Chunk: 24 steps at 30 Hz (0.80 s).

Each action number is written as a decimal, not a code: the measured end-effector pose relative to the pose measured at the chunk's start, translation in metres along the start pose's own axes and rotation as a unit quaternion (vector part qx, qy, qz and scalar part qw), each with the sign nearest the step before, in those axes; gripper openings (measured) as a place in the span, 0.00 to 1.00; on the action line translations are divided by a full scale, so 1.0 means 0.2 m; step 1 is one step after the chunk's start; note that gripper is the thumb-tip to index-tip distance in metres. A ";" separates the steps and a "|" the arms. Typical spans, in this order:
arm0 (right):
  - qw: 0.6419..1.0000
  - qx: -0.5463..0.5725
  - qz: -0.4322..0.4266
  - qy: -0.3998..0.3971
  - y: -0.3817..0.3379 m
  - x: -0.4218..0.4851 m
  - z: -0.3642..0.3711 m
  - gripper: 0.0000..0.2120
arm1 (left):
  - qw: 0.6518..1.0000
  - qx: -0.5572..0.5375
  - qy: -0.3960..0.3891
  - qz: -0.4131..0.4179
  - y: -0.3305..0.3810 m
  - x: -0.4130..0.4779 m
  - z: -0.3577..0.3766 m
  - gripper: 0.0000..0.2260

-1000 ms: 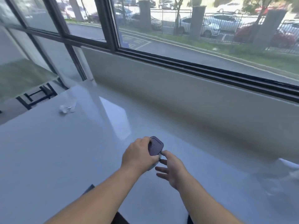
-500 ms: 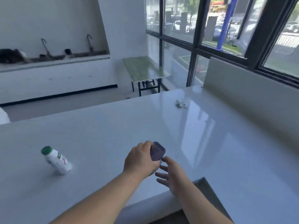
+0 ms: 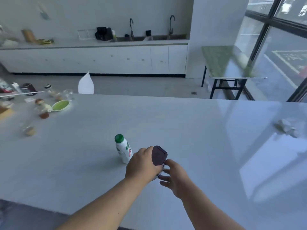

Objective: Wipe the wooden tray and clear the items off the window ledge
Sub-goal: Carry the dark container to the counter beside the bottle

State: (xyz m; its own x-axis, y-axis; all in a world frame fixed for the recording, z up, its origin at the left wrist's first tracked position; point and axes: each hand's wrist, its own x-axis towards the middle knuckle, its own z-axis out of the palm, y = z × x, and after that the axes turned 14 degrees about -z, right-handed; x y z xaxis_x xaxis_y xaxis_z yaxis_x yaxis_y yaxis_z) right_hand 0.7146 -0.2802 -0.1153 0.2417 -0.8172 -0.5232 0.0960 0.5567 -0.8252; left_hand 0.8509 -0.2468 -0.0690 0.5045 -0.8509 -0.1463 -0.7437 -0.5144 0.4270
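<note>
My left hand (image 3: 142, 165) grips a small container with a dark purple lid (image 3: 159, 155), held above the white counter (image 3: 191, 130). My right hand (image 3: 174, 177) hovers just right of it, fingers spread, a fingertip touching the lid's edge. A white drink bottle with a green cap (image 3: 123, 149) stands on the counter just left of my left hand. A crumpled white tissue (image 3: 286, 127) lies at the counter's right side. No wooden tray can be made out for certain.
Several jars, bottles and a green lid (image 3: 60, 105) crowd the counter's far left. A white paper sheet (image 3: 86, 83) rises behind the counter's far edge. A green-topped folding table (image 3: 224, 63) stands by the window; sinks and cabinets line the back wall.
My view has swung left from the window to the room. The bottle now sits right beside my left hand. Both hands keep the same pose around the purple-lidded container.
</note>
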 end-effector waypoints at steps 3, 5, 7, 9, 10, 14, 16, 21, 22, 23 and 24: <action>1.000 -0.008 0.015 -0.015 -0.05 0.19 0.04 0.14 | 0.999 0.001 -0.001 -0.034 0.00 0.17 0.04 0.20; 0.999 -0.008 0.026 -0.016 -0.08 0.33 0.04 0.13 | 0.999 -0.006 0.000 -0.044 0.02 0.28 0.08 0.22; 0.999 -0.009 0.033 -0.015 -0.10 0.44 0.03 0.13 | 0.999 -0.014 0.005 -0.048 0.04 0.37 0.13 0.24; 0.999 -0.013 0.038 -0.013 -0.12 0.54 0.02 0.12 | 0.998 -0.020 0.009 -0.055 0.05 0.45 0.18 0.25; 0.999 -0.013 0.042 -0.011 -0.13 0.58 0.01 0.12 | 0.998 -0.022 0.011 -0.059 0.05 0.48 0.20 0.26; 0.998 -0.016 0.056 -0.006 -0.13 0.70 0.01 0.11 | 0.997 -0.023 0.012 -0.075 0.05 0.57 0.27 0.29; 0.998 -0.020 0.060 -0.004 -0.12 0.73 0.01 0.11 | 0.996 -0.022 0.008 -0.082 0.04 0.60 0.30 0.30; 0.996 -0.061 0.064 -0.005 -0.09 0.74 0.01 0.14 | 0.996 -0.013 -0.020 -0.088 0.02 0.61 0.34 0.37; 0.994 -0.094 0.049 -0.004 -0.09 0.73 0.00 0.18 | 0.996 -0.001 -0.022 -0.082 0.02 0.60 0.34 0.39; 0.989 -0.147 0.022 -0.001 -0.09 0.71 -0.02 0.22 | 0.997 0.014 -0.017 -0.068 0.03 0.59 0.33 0.40; 0.976 -0.218 -0.017 0.006 -0.09 0.68 -0.04 0.25 | 0.998 0.029 -0.008 -0.049 0.04 0.58 0.32 0.41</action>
State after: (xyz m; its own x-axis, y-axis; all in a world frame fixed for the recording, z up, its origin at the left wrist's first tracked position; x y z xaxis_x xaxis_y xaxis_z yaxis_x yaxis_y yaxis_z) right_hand 0.7382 -0.4034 -0.1732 0.2334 -0.8378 -0.4936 -0.3161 0.4147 -0.8533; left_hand 0.8760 -0.3572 -0.1388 0.5690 -0.7976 -0.2002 -0.7154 -0.6002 0.3578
